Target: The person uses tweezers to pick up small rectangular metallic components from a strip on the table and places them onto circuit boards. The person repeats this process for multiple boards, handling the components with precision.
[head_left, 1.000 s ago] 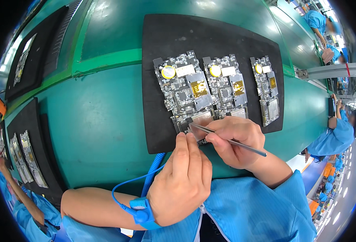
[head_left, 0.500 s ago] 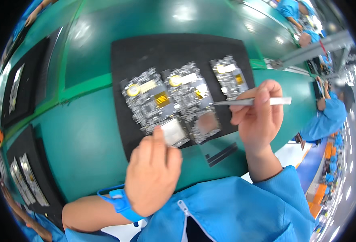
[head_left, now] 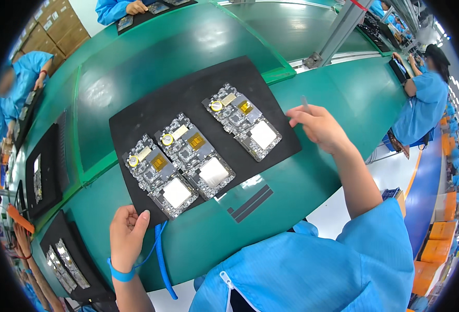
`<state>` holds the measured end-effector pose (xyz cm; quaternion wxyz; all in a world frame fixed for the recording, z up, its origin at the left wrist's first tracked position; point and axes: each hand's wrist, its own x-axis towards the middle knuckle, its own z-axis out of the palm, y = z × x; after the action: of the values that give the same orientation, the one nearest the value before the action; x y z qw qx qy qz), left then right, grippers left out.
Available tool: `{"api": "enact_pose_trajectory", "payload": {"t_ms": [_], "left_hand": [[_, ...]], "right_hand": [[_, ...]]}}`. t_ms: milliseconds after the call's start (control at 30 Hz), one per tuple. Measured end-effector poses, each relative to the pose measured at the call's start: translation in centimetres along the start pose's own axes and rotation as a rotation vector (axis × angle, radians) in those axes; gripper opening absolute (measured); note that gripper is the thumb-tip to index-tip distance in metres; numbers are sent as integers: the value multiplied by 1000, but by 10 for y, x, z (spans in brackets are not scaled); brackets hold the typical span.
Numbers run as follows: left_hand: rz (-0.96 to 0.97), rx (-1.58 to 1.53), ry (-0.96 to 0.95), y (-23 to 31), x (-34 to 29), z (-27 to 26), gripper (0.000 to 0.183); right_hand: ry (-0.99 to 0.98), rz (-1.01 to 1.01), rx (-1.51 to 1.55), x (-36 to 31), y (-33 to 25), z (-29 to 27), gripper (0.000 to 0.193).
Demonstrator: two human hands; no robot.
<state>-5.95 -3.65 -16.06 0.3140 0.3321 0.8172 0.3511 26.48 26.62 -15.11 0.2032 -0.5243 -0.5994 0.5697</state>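
Observation:
Three populated circuit boards lie on a black mat (head_left: 151, 114): a left board (head_left: 159, 174), a middle board (head_left: 194, 156) and, set apart from them, a right board (head_left: 242, 122). Each carries a yellow-ringed round part, an amber patch and a pale square. At the mat's near left corner, my left hand (head_left: 127, 234) is closed with thumb and fingers on its edge. My right hand (head_left: 320, 130) is closed around metal tweezers (head_left: 305, 103), mostly hidden by the hand, with its fingertips by the mat's right edge. A blue band circles my left wrist.
A clear film with black strips (head_left: 251, 204) lies on the green bench near the mat. A coiled blue cord (head_left: 162, 260) hangs over the near edge. More black mats with boards (head_left: 68, 265) are at the left. A metal post (head_left: 338, 34) rises at the far right; co-workers sit around.
My left hand has left the middle boards for the mat's corner. My right hand has drawn the tweezers off the boards to the right. The mat now sits turned, and the view has shifted.

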Motion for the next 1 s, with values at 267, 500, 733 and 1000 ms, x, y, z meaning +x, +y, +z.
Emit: {"api": "enact_pose_trajectory", "payload": {"t_ms": [267, 500, 733, 1000], "left_hand": [[-31, -322, -4, 10, -2, 15, 25], [-55, -264, 3, 9, -2, 15, 24], [-39, -294, 56, 7, -1, 20, 21], [-59, -316, 89, 6, 1, 21, 17]], "right_hand": [[194, -475, -564, 1, 6, 16, 28], [-73, -958, -869, -11, -5, 44, 25], [-104, -961, -1061, -7, 3, 52, 28], [16, -1066, -855, -2, 5, 48, 29]]}}
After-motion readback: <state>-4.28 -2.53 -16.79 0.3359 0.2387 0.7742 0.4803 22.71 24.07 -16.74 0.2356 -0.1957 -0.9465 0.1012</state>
